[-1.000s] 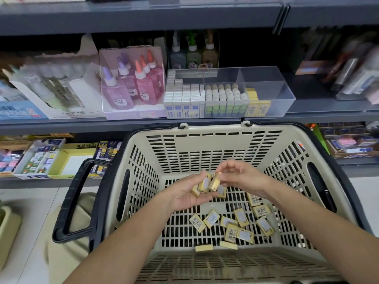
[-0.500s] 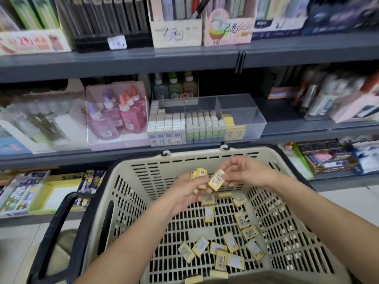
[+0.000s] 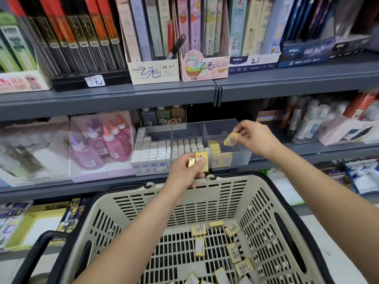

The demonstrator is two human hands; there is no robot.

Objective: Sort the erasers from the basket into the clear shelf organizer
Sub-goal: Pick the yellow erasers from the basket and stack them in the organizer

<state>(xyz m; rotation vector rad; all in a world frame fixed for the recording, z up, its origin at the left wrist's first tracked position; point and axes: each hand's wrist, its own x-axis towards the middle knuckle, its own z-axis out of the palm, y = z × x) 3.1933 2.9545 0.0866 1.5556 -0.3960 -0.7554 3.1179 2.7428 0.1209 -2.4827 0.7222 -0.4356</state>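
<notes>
Since the earlier frame both hands have risen from the basket (image 3: 205,199) toward the shelf, and the right hand (image 3: 254,138) has separated from the left.

The right hand pinches one yellow eraser (image 3: 230,138) between thumb and fingertips, tilted, above the right-hand compartment of the clear shelf organizer (image 3: 244,156). This compartment already holds a short stack of matching yellow erasers (image 3: 214,146) at its front left; the pinch leaves the lower edge free for insertion beside them.

The left hand (image 3: 184,173) is curled around a small reserve of yellow erasers (image 3: 200,160) and is held just above the basket rim, near the organizer — probably as a feed supply for the right hand.

More loose erasers (image 3: 199,230) lie on the basket floor, each with a white barcode sticker; the print is too small to read.

The other organizer compartments hold white boxed erasers (image 3: 149,152). On the shelf above, a display carton (image 3: 153,72) reads "2B 0.7" — its neighbour repeats "0.7".
</notes>
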